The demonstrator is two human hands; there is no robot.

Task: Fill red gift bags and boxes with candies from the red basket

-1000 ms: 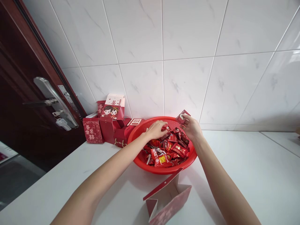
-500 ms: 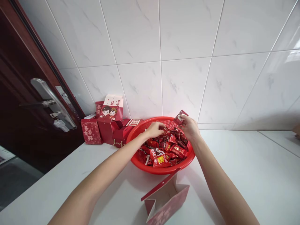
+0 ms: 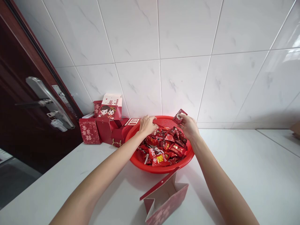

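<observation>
My left hand (image 3: 147, 125) is over the back left of a red plastic basket (image 3: 161, 170), its fingers apart and loosely bent, with nothing visible in them. Below it lies a heap of red wrapped candies (image 3: 161, 143), one large packet (image 3: 158, 157) marked LOVE on top at the front. Above the basket's back right rim, my right hand (image 3: 189, 127) pinches a small dark red candy packet (image 3: 180, 115) with a pale picture. An open red paper gift box (image 3: 167, 200) stands in front of the basket, its mouth facing up and its inside pale.
Several red gift boxes (image 3: 106, 129) are piled left of the basket against the tiled wall (image 3: 182, 84). A dark wooden door (image 3: 21, 68) with a metal handle and keys is at the left. A brown object (image 3: 296, 128) shows at the right edge of the white countertop (image 3: 239, 162).
My left hand has shifted left from the candies toward the basket's back left rim, its fingers spreading. My right hand keeps the small packet in nearly the same place.
</observation>
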